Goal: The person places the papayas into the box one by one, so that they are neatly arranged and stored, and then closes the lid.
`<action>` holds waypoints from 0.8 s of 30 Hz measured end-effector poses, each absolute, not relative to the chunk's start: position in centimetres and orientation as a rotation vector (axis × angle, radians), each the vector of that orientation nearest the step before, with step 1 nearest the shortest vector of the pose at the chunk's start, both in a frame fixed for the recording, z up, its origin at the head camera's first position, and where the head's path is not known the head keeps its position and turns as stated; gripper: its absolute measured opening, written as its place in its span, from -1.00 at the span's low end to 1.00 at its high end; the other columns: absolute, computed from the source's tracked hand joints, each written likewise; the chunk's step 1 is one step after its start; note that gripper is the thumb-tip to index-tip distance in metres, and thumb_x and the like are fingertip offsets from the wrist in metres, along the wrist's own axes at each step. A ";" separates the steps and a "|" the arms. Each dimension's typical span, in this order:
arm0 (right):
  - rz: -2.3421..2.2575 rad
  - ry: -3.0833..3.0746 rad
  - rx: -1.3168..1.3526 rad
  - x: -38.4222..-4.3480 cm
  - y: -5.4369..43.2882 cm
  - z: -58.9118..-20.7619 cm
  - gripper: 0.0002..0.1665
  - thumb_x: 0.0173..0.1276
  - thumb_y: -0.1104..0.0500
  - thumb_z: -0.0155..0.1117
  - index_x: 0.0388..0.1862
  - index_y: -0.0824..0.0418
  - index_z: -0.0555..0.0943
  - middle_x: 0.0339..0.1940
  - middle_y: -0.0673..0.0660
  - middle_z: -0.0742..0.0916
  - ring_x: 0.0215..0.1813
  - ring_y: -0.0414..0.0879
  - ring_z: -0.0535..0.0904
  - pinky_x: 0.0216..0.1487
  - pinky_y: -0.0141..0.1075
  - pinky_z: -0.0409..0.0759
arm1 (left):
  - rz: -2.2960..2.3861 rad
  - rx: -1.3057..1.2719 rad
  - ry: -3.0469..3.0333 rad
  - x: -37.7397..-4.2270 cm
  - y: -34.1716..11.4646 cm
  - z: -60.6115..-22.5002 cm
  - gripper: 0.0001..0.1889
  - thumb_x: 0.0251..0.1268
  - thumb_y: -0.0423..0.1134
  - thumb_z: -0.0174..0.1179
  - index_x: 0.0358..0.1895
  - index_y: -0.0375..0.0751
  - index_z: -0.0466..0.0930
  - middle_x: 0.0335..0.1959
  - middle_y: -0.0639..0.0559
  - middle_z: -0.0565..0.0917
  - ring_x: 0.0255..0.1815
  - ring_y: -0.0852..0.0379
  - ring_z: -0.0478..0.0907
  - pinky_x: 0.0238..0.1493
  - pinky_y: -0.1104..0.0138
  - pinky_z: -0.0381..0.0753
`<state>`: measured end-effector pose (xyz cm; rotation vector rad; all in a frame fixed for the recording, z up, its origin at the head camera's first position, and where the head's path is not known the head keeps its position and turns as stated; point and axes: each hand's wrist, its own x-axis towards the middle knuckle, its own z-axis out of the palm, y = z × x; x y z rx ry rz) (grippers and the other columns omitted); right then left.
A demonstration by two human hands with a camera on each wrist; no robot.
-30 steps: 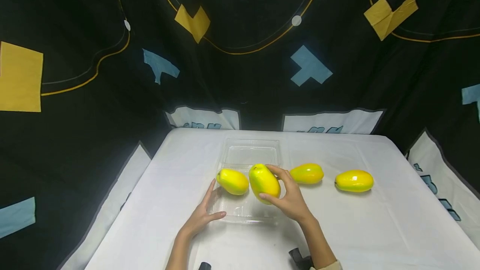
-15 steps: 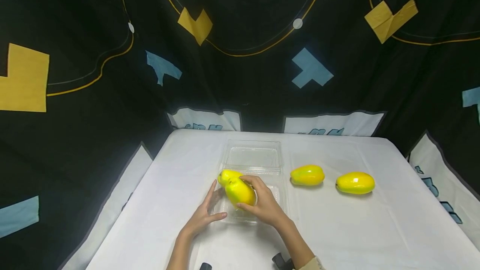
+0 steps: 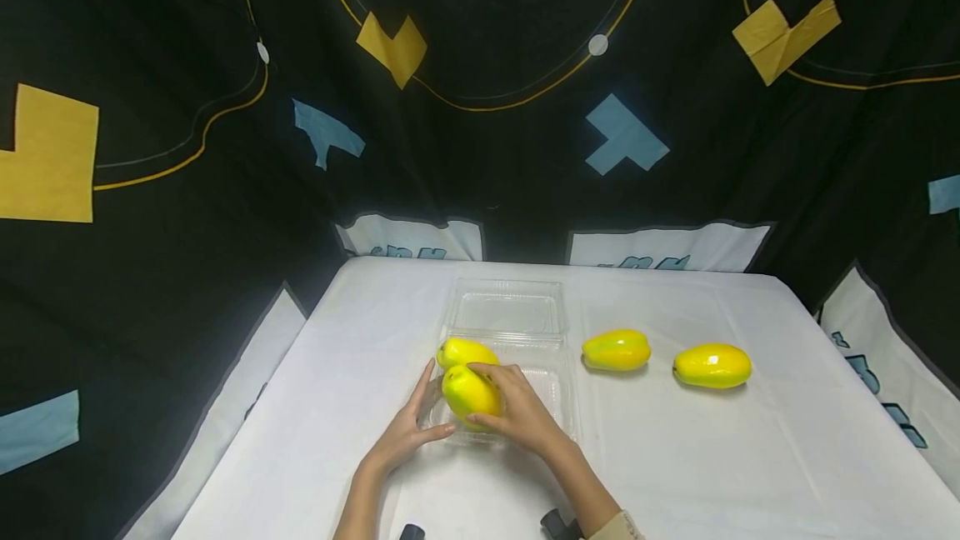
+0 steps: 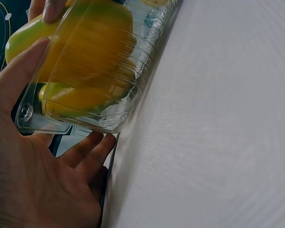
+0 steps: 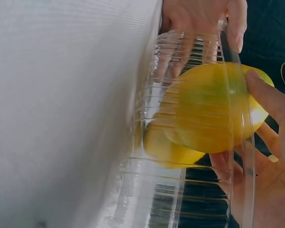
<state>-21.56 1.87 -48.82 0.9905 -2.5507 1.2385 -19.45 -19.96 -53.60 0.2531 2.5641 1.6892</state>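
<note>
Backdrop (image 3: 480, 182): black, on the far side, left and right
Curved lines (image 3: 487, 110): yellow, thin grey ones alongside
Patches (image 3: 56, 165): angular, yellow or pale blue
White panels (image 3: 697, 244): low down, blue-marked
Table (image 3: 750, 457): white-covered, far corners rounded

Bright, soft light washes my surface (image 3: 697, 465), leaving faint shadows; glare spots the fruit (image 3: 468, 392) I hold, while my wrist views look dimmer, blurrier.

No legible text, label, brand or number was found; blue letter-like marks on the left rear white panel (image 3: 412, 232), right rear white panel (image 3: 675, 243) and right side white panel (image 3: 855, 319) cannot be read.
</note>
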 end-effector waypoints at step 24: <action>1.207 -2.618 1.074 -21.7 0.9 -49.6 -0.15 0.05 0.00 0.42 0.33 0.09 0.34 0.27 0.04 0.47 0.28 0.06 0.34 0.25 -0.04 0.34 | 1.691 0.266 2.554 -19.4 -20.1 -53.6 0.07 -0.04 0.07 0.32 0.47 0.27 -0.27 0.48 -0.04 -0.17 0.43 -0.24 -0.18 0.16 -0.36 -0.18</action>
